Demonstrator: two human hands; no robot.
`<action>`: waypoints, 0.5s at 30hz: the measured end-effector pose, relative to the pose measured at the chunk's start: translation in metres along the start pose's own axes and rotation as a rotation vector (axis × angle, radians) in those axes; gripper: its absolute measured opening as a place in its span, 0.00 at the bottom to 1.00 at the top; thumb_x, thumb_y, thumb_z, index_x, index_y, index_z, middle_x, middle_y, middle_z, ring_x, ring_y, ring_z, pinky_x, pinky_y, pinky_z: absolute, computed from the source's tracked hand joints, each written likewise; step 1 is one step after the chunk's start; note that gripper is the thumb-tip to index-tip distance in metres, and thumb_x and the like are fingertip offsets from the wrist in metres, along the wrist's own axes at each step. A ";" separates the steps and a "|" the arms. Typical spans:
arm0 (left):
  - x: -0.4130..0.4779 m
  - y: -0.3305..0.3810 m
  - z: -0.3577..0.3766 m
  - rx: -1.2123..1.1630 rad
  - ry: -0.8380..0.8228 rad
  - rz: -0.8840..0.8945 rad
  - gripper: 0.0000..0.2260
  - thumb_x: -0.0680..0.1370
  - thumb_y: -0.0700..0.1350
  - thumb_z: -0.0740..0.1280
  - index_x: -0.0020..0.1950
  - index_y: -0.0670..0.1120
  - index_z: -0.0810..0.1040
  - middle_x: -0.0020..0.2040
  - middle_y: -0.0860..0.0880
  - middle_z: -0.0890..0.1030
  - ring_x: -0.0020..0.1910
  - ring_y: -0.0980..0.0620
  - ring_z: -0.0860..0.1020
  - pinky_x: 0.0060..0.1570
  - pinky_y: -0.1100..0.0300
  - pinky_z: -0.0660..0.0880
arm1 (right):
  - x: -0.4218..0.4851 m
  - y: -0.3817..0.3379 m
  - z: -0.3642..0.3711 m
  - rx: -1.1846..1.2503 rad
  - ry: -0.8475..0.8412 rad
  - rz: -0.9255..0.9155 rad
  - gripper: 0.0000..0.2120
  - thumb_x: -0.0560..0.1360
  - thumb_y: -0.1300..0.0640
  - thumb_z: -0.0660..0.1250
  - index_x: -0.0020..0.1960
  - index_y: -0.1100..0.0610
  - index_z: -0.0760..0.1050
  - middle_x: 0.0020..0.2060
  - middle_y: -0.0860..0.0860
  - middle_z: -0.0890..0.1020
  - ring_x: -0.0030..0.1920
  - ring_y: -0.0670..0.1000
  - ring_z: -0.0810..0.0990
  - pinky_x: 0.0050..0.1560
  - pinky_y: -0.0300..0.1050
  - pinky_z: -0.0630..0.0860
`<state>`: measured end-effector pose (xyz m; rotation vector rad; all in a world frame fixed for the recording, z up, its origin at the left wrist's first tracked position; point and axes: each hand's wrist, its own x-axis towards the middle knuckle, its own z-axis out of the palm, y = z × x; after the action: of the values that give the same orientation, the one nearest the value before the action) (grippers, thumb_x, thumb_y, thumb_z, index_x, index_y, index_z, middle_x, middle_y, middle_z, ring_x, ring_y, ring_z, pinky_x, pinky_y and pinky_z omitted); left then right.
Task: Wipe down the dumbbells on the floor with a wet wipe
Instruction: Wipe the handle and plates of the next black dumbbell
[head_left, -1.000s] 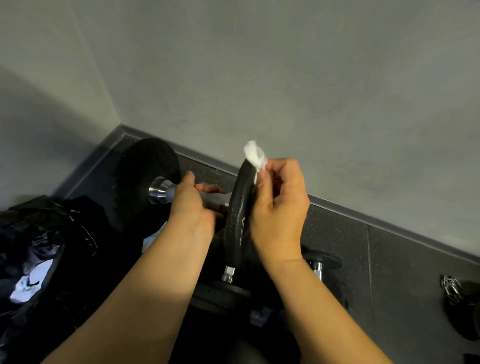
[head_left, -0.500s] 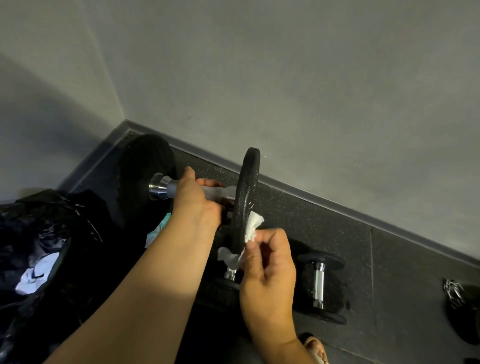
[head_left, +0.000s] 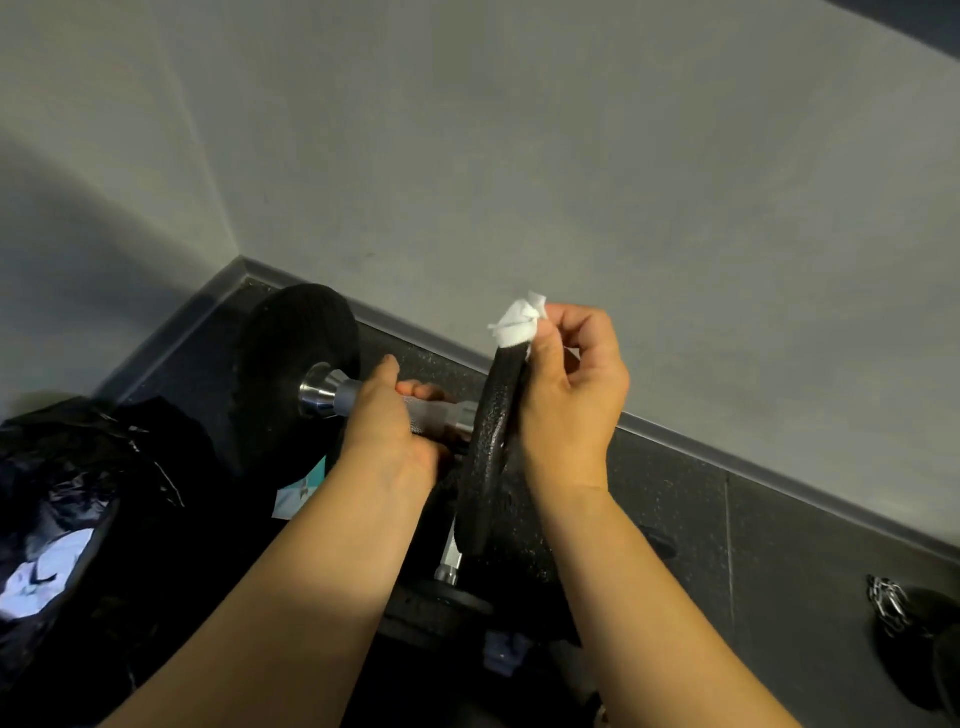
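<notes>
The dumbbell (head_left: 436, 413) is lifted clear of the floor (head_left: 779, 545), its bar roughly level. The left hand (head_left: 384, 431) is wrapped round the middle of the bar. The right hand (head_left: 571, 395) pinches a bunched wet wipe (head_left: 517, 322) over the top edge of the dumbbell's near plate (head_left: 493, 441).

The step in hand appears to be wiping that plate's rim. To do it well, the left hand should grip firmly so the dumbbell does not roll. The bar can then be turned a little at a time, bringing each stretch of rim up under the wipe. The wipe would cover more if it were spread out, with the thumb on one face of the plate and the fingers on the other. After the rim, both flat faces and the dumbbell's far plate (head_left: 296, 374) need the same pass.

The floor is dark and speckled. Both plates are black discs with a pebbled, cast look that could snag and shred a thin wipe. The bar is bright metal, cross-hatched where the hand sits, with a smooth flared collar against the far plate. Directly under the dumbbell, half in shadow, lies what looks like a second dumbbell (head_left: 449, 561). The wipe is white, soft and crumpled.
</notes>
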<state>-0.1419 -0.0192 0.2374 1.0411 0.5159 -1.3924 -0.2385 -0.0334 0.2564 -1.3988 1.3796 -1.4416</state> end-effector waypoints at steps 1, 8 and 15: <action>-0.001 -0.001 0.001 -0.019 -0.006 -0.016 0.19 0.79 0.51 0.63 0.31 0.47 0.64 0.22 0.52 0.66 0.20 0.54 0.69 0.24 0.64 0.74 | 0.006 0.006 0.001 -0.005 0.022 0.024 0.07 0.78 0.58 0.65 0.42 0.51 0.75 0.44 0.58 0.80 0.41 0.48 0.74 0.45 0.46 0.75; -0.002 -0.006 0.001 -0.002 -0.004 -0.022 0.19 0.80 0.51 0.62 0.31 0.46 0.64 0.23 0.51 0.67 0.24 0.53 0.70 0.30 0.58 0.71 | -0.006 0.064 -0.007 -0.142 0.082 0.326 0.10 0.78 0.54 0.65 0.38 0.53 0.71 0.33 0.49 0.76 0.34 0.49 0.73 0.41 0.54 0.77; 0.006 -0.006 -0.001 0.005 -0.021 -0.036 0.19 0.78 0.50 0.64 0.30 0.48 0.64 0.23 0.52 0.65 0.24 0.54 0.66 0.36 0.58 0.73 | -0.054 0.080 -0.021 -0.187 0.008 0.641 0.08 0.77 0.60 0.64 0.39 0.55 0.72 0.35 0.55 0.81 0.35 0.54 0.78 0.45 0.57 0.80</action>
<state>-0.1462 -0.0206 0.2302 1.0248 0.5178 -1.4360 -0.2640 0.0074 0.1698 -0.9184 1.7902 -0.9143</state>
